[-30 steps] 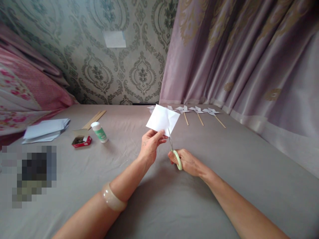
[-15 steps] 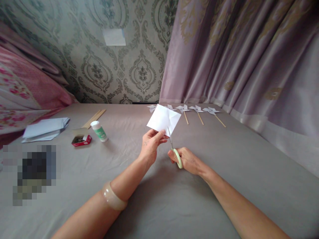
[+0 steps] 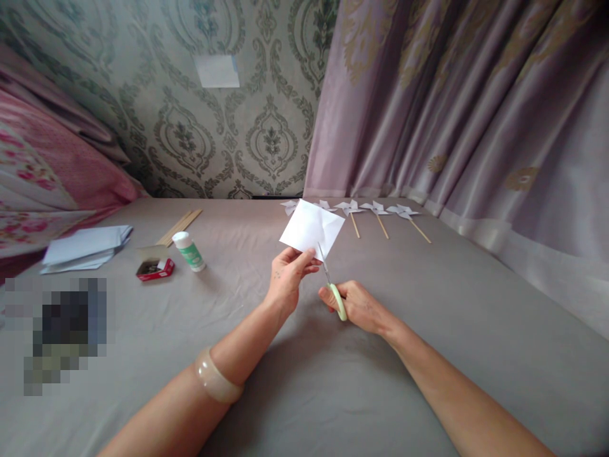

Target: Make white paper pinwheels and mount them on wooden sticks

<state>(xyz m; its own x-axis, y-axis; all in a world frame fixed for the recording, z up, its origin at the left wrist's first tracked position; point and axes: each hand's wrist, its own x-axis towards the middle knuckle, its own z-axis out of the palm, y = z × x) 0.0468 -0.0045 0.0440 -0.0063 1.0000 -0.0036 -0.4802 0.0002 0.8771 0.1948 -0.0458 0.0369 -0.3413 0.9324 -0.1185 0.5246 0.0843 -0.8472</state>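
Note:
A white square of paper [image 3: 309, 227] with fold creases is pinched at its near edge by my left hand [image 3: 289, 271], thumb on top. My right hand [image 3: 359, 306] is closed around the pale green handles of a pair of scissors [image 3: 339, 301]. The blades point away from me and reach into the paper at its near corner, just right of my left thumb. Behind the paper lie several white paper pinwheels [image 3: 375, 209], some on thin wooden sticks; the paper hides part of them.
To the left stand a glue stick [image 3: 189, 252] with a white cap and a small open red box [image 3: 156, 269] of dark bits. Wooden sticks [image 3: 181, 227] and a stack of white paper [image 3: 88, 247] lie further left. A blurred patch [image 3: 66, 330] covers something at lower left.
The scissors and my right hand have shifted very slightly to the left. My left hand and the paper are almost unmoved.

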